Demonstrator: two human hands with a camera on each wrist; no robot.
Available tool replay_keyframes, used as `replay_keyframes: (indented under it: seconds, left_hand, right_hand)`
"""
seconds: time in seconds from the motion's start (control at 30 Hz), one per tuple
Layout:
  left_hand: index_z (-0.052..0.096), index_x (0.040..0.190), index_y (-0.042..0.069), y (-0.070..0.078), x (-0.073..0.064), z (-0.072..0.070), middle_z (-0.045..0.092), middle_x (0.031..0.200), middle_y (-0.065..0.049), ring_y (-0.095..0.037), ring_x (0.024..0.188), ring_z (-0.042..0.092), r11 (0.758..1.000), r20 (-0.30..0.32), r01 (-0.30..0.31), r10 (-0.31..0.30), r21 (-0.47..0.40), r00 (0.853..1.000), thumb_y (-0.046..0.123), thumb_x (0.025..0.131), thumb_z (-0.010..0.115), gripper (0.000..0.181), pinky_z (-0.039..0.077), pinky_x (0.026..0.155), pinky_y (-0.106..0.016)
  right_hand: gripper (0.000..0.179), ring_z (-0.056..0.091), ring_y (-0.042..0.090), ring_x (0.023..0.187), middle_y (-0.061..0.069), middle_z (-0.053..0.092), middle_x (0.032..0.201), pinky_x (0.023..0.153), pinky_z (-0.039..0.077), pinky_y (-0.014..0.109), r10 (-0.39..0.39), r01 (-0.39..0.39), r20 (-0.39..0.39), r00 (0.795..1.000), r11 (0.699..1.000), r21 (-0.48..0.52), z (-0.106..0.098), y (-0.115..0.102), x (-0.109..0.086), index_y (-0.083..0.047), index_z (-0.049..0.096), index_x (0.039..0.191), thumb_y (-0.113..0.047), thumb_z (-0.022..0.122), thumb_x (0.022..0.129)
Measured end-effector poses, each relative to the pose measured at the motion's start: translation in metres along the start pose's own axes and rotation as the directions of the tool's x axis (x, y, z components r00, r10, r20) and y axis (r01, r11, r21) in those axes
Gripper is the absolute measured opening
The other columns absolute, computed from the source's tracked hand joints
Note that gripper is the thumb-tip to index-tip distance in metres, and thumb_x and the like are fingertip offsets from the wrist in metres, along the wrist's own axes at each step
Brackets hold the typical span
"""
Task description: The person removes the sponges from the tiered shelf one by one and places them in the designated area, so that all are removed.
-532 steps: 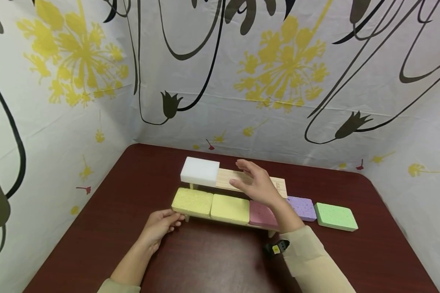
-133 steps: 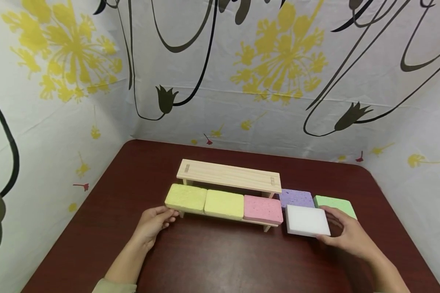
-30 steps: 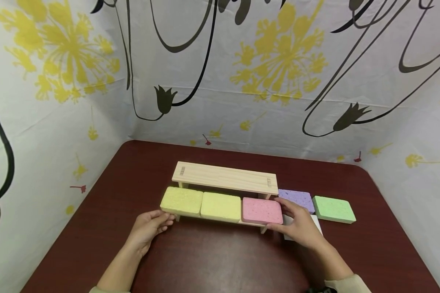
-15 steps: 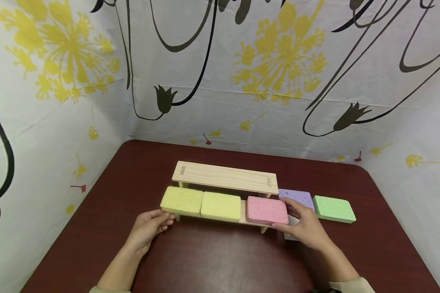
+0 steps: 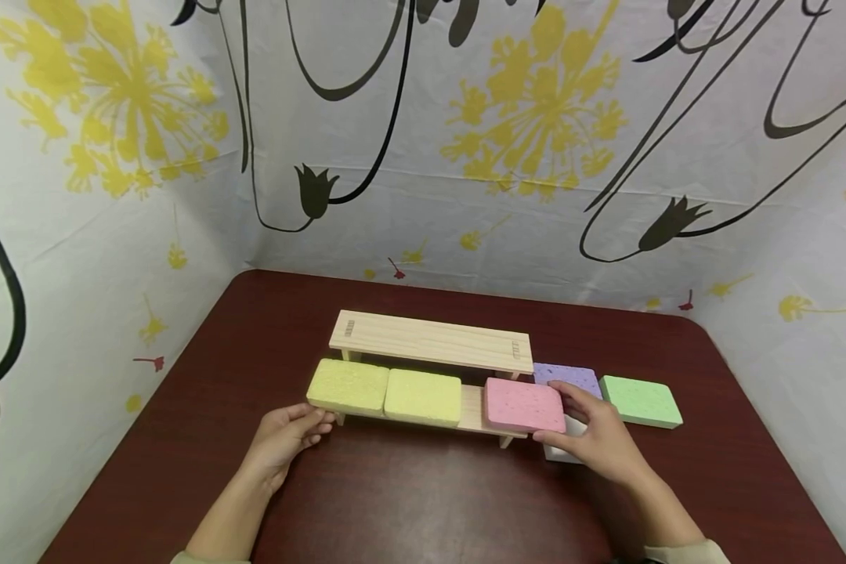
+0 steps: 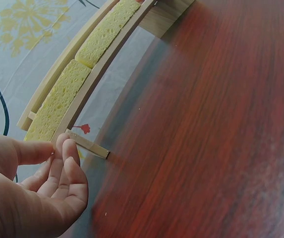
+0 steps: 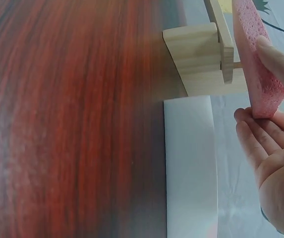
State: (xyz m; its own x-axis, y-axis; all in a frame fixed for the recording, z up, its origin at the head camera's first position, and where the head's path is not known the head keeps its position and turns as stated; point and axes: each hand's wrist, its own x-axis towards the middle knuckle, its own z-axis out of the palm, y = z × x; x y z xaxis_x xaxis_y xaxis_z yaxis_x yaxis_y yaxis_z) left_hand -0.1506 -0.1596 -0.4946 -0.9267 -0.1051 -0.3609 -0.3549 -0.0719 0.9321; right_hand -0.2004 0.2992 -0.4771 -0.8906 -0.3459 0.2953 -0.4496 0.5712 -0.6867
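Observation:
A two-tier wooden rack (image 5: 437, 341) stands on the table. My left hand (image 5: 282, 439) pinches the left end of its front tier; the left wrist view shows the thumb and fingertips (image 6: 68, 144) at the board's corner. Two yellow sponges (image 5: 348, 385) lie side by side on that tier. My right hand (image 5: 601, 433) grips a pink sponge (image 5: 524, 403) by its right edge, thumb at the front and fingers behind. This sponge juts past the tier's right end, above a white sponge (image 7: 190, 163) on the table, which the hand partly hides in the head view.
A purple sponge (image 5: 571, 378) and a green sponge (image 5: 641, 401) lie on the dark red table (image 5: 423, 501), right of the rack. Bare wood shows between the second yellow sponge and the pink one. A patterned cloth (image 5: 423, 157) surrounds the back and sides.
Earlier, my right hand carried the white sponge from the upper tier to the table at right. Within the last second it slid the pink sponge rightward, away from the yellow ones. My left hand stays put.

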Motion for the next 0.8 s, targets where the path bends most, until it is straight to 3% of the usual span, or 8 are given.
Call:
replay_keyframes:
  seconds: [0.3,0.8]
  left_hand:
    - [0.062,0.121,-0.012,0.000,0.000,0.000,0.074,0.101,-0.009,-0.013,0.087,0.068,1.000,-0.004,0.003,-0.003,0.004,1.000,0.006,0.102,0.058,0.027,0.055,0.073,-0.023]
    - [0.062,0.121,-0.013,0.000,-0.001,0.000,0.074,0.101,-0.010,-0.012,0.086,0.068,1.000,0.000,-0.004,0.004,0.002,1.000,0.006,0.102,0.058,0.027,0.055,0.072,-0.023]
  right_hand:
    - [0.075,0.059,-0.004,0.111,0.024,0.065,0.125,0.088,0.050,0.012,0.000,0.000,-0.001,1.000,1.000,0.029,-0.007,-0.001,-0.004,0.010,0.056,0.133,-0.011,0.093,0.071]
    - [0.075,0.058,-0.007,0.110,0.025,0.064,0.125,0.087,0.050,0.011,0.010,-0.010,-0.010,1.000,1.000,0.029,-0.019,0.000,-0.012,0.010,0.056,0.133,-0.009,0.093,0.071]
